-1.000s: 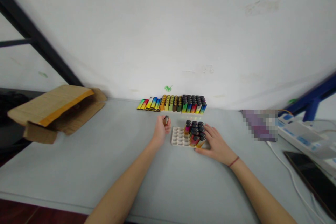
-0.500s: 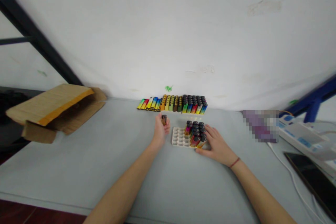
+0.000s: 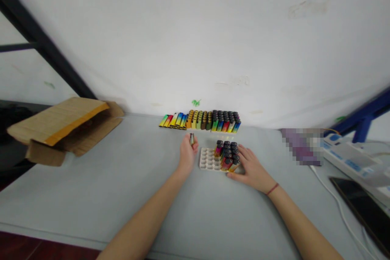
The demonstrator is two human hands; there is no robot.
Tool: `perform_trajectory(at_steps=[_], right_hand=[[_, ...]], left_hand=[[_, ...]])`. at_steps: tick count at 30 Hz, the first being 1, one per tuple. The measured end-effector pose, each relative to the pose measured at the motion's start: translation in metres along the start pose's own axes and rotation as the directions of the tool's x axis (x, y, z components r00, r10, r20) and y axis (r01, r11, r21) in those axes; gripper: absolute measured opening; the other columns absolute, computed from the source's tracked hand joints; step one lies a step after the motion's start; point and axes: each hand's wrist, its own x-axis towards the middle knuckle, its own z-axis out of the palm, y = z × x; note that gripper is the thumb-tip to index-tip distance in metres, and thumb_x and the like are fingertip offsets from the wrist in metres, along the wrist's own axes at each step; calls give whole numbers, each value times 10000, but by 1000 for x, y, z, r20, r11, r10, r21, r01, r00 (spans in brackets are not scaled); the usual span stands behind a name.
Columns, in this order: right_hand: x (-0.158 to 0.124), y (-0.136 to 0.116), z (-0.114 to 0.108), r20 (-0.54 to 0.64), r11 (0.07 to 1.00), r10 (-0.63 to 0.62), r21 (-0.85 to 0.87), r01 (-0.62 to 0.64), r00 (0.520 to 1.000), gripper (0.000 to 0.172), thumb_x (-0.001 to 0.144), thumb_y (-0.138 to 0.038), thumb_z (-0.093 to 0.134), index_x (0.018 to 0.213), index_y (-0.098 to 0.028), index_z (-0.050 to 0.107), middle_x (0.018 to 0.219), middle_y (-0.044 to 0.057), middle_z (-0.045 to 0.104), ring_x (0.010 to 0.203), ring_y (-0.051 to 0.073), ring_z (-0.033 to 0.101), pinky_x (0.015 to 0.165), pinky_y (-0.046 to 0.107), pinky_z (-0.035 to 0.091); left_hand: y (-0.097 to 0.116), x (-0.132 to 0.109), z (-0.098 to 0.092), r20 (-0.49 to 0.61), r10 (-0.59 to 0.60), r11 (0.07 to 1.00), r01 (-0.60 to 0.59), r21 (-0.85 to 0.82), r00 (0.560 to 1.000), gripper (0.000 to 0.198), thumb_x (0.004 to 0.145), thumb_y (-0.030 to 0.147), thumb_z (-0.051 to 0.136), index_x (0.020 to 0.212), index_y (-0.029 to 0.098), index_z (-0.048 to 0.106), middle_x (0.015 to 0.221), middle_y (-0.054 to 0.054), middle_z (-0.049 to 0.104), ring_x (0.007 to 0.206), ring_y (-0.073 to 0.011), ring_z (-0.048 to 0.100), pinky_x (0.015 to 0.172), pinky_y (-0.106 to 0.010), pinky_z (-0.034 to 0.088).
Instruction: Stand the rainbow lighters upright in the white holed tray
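My left hand is closed round one small lighter, held upright just left of a white slotted tray. The right part of that tray holds several colourful lighters with black caps, standing upright. Resting against the tray's right side is my right hand, fingers spread and touching the tray and the nearest lighters. A row of more colourful lighters stands and lies along the wall behind.
An open cardboard box lies on its side at the left of the grey table. At the right are a blurred purple object, a white power strip with cables, and a dark phone.
My left hand has shifted slightly and turned the lighter in its fingers. My right hand and the tray have stayed where they were.
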Motion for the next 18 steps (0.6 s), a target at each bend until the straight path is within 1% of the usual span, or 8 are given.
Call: perform_trajectory(at_steps=[2,4,7,9,10,12,15,18], right_hand=[[0,0,0,3,1000,-1,1,1,1000,819,827,-717,597,1422,-166,482,1462,229,507,1392,410,420,1126,644,337],[0,0,0,3,1000,0,-5,0,1000,822,825,-724,594,1418,-165,484,1462,228,507,1390,412,423,1125,648,338],[0,0,0,-1,1000,-3,-10,3,1000,827,821,-733,592,1400,-149,502,1455,235,511,1382,416,432,1125,641,345],[0,0,0,-4,1000,-8,-10,8,1000,826,822,-733,591,1394,-142,509,1452,237,513,1378,417,435,1125,639,347],[0,0,0,-6,1000,-10,-9,10,1000,825,822,-732,591,1394,-142,510,1451,235,515,1376,418,437,1124,639,348],[0,0,0,-11,1000,-13,-6,12,1000,827,822,-729,594,1400,-144,507,1446,231,521,1372,419,440,1117,640,354],[1,0,-1,-17,1000,-15,5,15,1000,830,824,-711,607,1420,-145,490,1443,231,523,1376,416,434,1112,635,358],[1,-1,-1,-14,1000,-12,13,12,1000,818,827,-696,611,1430,-158,483,1453,227,515,1384,413,422,1117,640,347]], left_hand=[[-2,-6,0,40,160,986,-162,46,986,293,898,484,463,867,201,537,544,75,401,445,-83,333,447,-186,279],[-4,-14,1,135,290,946,-306,110,947,260,893,461,522,1009,229,526,674,55,507,505,-90,405,510,-206,361],[-4,-24,1,281,425,829,-495,261,860,233,923,443,517,994,224,552,851,-10,576,695,-132,542,711,-274,479],[-3,-27,1,360,501,712,-612,346,787,239,924,434,528,956,208,601,952,-59,588,902,-183,582,880,-324,480],[-2,-27,1,403,523,660,-656,366,751,237,921,422,538,951,203,622,990,-76,592,971,-202,578,928,-339,468],[0,-26,1,493,519,600,-709,371,698,228,924,387,540,982,195,649,1008,-89,611,987,-211,584,933,-347,472],[3,-23,-1,603,475,553,-751,361,640,223,938,335,519,1024,184,660,956,-90,657,895,-198,605,864,-336,497],[3,-21,-4,669,456,493,-792,359,587,216,924,318,541,1033,190,678,993,-105,695,925,-211,631,884,-355,506]])
